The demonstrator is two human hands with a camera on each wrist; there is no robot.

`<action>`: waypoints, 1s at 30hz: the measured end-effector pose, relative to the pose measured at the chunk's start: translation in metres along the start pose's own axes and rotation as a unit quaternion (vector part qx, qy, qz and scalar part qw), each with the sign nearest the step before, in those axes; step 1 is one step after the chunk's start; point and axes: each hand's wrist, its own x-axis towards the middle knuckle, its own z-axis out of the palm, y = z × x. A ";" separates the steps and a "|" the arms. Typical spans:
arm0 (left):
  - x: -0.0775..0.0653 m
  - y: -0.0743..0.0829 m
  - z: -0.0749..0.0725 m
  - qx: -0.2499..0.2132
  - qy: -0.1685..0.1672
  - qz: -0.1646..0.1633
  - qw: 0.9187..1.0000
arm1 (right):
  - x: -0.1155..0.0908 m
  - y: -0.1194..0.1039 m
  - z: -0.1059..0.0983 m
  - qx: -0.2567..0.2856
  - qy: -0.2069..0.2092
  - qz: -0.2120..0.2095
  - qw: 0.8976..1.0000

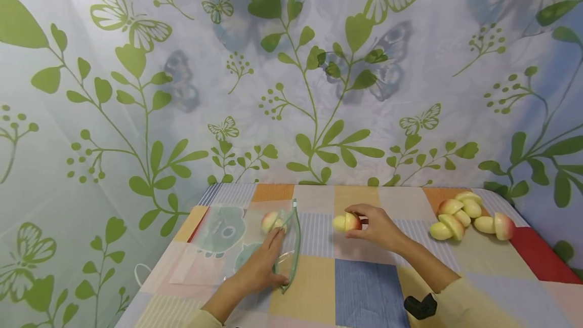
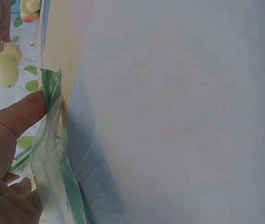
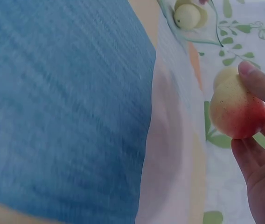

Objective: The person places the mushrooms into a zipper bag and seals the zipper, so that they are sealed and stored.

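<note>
My left hand [image 1: 260, 267] grips a clear zip bag [image 1: 200, 264] at its green-edged mouth, thumb at the near end of the edge. The left wrist view has the green strip [image 2: 51, 84] right at the thumb tip. Inside the bag lies one toy mushroom [image 1: 269, 220], pale yellow with a reddish cap. Just right of the mouth, my right hand [image 1: 375, 227] pinches another toy mushroom [image 1: 346, 222] by its cap between thumb and fingers. Its stem points left toward the bag; the right wrist view shows the cap [image 3: 235, 109] blushing red on one side.
Several more toy mushrooms [image 1: 455, 216] lie in a group at the table's far right. A patchwork cloth [image 1: 364, 287] covers the table. Behind it hangs a curtain [image 1: 291, 65] printed with leaves and butterflies. A white loop [image 1: 142, 273] shows beside the left table edge.
</note>
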 end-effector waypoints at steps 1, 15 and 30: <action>0.000 0.000 0.000 -0.001 0.000 0.001 1.000 | 0.001 0.000 0.002 -0.002 0.001 -0.004 1.000; 0.000 -0.001 0.000 0.002 0.002 0.003 1.000 | 0.026 -0.008 0.039 0.006 -0.015 -0.045 0.999; 0.000 -0.001 0.000 0.009 0.007 0.010 1.000 | 0.047 -0.021 0.072 0.026 -0.028 -0.042 0.998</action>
